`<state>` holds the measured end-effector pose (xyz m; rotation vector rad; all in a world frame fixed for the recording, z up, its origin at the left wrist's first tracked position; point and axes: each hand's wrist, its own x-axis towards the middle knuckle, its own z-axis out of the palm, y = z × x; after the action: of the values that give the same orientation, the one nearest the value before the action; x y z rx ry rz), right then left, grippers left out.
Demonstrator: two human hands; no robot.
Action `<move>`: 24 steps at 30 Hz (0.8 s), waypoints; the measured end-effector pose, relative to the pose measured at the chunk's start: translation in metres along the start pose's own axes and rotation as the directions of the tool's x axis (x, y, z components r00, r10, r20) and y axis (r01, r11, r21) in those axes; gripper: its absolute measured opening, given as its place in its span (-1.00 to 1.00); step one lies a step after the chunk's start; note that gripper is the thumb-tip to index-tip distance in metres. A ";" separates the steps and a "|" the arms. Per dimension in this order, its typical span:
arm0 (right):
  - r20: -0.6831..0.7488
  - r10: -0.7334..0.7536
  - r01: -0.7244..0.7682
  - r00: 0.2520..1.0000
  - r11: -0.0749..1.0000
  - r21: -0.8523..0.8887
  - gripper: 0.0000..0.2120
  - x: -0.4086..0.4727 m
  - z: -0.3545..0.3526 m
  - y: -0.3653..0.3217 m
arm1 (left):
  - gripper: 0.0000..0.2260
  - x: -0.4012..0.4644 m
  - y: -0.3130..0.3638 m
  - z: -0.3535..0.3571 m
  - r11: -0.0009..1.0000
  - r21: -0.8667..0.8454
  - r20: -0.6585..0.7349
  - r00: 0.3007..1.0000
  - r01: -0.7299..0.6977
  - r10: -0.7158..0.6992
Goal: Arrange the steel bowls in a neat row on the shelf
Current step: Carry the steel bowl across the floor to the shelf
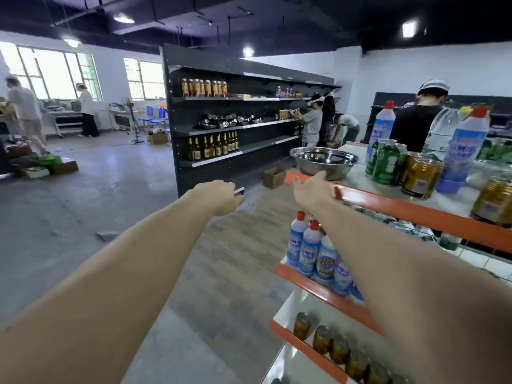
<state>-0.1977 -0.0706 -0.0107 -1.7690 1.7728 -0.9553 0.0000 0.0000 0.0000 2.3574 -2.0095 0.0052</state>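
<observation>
A large steel bowl (324, 161) stands upright at the left end of the top shelf (415, 210), a white board with an orange front edge. My right hand (310, 189) reaches up to the bowl's near side with fingers spread, its fingertips touching or almost touching the bowl's wall. My left hand (221, 196) hangs out over the aisle, left of the shelf end, fingers curled, holding nothing that I can see. Several more steel bowls (230, 121) lie jumbled on a middle shelf of the dark rack (210, 162) across the aisle.
Green and gold cans (404, 173) and blue bottles (465, 151) crowd the top shelf right of the bowl. Blue bottles (313, 250) and brown jars (332, 347) fill lower shelves. A person in black (415, 126) stands behind the shelf. Other people work at the rack and windows.
</observation>
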 end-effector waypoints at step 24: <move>0.057 0.316 -0.277 0.947 0.714 0.643 -0.63 0.137 -0.028 0.016 | -0.48 0.117 0.045 0.026 0.995 0.087 0.025 0.999 0.046 -0.049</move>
<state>-0.2388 -0.2027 0.0166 -0.9883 1.4379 -1.2827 -0.0266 -0.1232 -0.0210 2.4698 -2.0040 0.0610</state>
